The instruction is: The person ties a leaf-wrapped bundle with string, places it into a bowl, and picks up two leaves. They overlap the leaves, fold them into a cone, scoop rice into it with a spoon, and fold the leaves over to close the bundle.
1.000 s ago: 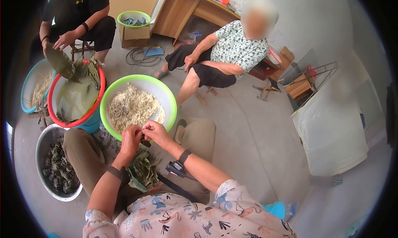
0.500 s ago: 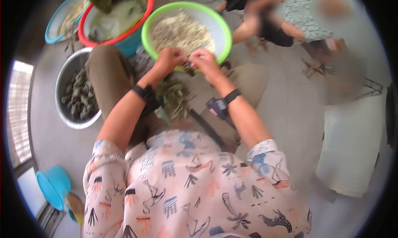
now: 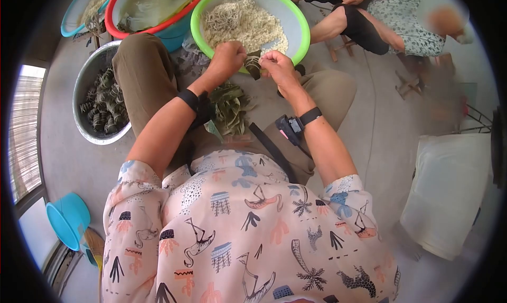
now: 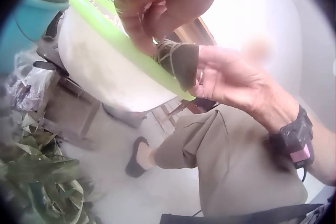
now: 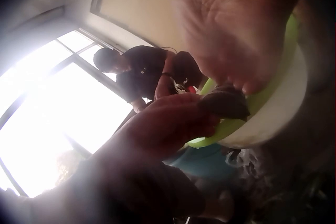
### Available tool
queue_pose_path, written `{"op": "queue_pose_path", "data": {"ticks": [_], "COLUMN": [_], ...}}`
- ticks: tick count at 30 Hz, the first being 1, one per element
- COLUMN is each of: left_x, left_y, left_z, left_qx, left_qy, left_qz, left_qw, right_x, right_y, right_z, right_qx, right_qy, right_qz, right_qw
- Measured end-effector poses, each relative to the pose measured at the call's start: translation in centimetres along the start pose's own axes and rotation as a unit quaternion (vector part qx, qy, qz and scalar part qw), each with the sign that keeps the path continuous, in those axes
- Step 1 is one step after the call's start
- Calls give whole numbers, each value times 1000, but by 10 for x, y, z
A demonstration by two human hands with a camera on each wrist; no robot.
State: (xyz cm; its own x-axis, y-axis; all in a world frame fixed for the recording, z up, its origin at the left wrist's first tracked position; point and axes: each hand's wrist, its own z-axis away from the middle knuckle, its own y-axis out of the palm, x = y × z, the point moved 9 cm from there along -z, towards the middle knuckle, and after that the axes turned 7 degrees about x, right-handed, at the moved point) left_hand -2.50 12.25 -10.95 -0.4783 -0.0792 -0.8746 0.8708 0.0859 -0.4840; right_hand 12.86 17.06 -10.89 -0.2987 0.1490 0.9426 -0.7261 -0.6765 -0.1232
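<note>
A leaf-wrapped zongzi, bound with pale string, is held between both hands at the near rim of the green-rimmed basin. My left hand pinches it at its string-wound end, fingers curled. From the other side my right hand grips it with thumb and fingertips, as the left wrist view shows. The dumpling's dark pointed end hangs downward. Behind the hands, the basin contains pale rice and a bundle of thin strings. Part of the zongzi is hidden by fingers in the right wrist view.
Loose green leaves lie between the knees. A metal basin of tied zongzi stands left, below a red-rimmed tub with liquid and leaves. One person sits at upper right, another beyond the tub.
The head view has tipped down and shifted, so the basins now sit higher in it. My hands are slightly farther apart, and the zongzi between them shows more fully.
</note>
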Motion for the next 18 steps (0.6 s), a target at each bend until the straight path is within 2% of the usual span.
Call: {"op": "queue_pose_path", "data": {"ticks": [3,5,6,8,9,11,13,18], "left_x": [-10,-14,-18,-35,-42,-43,-49,-66], "left_y": [-5,-1,0,-1,-1,-3,-9,-22], "left_z": [6,8,11,18,19,16,16,19], "left_qx": [-23,11,11,-11,-5,-12,-21,-80], "left_qy": [10,35,36,89,115,104,91,158], "left_qz": [-6,142,140,153,146,116,86,120], "left_qw": [1000,989,989,984,983,988,992,977], "right_x": [-2,-14,-12,-17,-15,-10,-11,-14], "right_y": [-3,-8,-8,-9,-10,-2,0,6], "right_z": [4,-1,-2,-1,-1,-1,-3,-7], "right_qx": [-32,-33,-33,-47,-48,0,18,34], "right_qy": [31,45,43,66,63,52,48,54], "right_qz": [-72,-159,-160,-280,-281,-374,-402,-447], "right_qw": [996,986,986,956,957,926,914,892]}}
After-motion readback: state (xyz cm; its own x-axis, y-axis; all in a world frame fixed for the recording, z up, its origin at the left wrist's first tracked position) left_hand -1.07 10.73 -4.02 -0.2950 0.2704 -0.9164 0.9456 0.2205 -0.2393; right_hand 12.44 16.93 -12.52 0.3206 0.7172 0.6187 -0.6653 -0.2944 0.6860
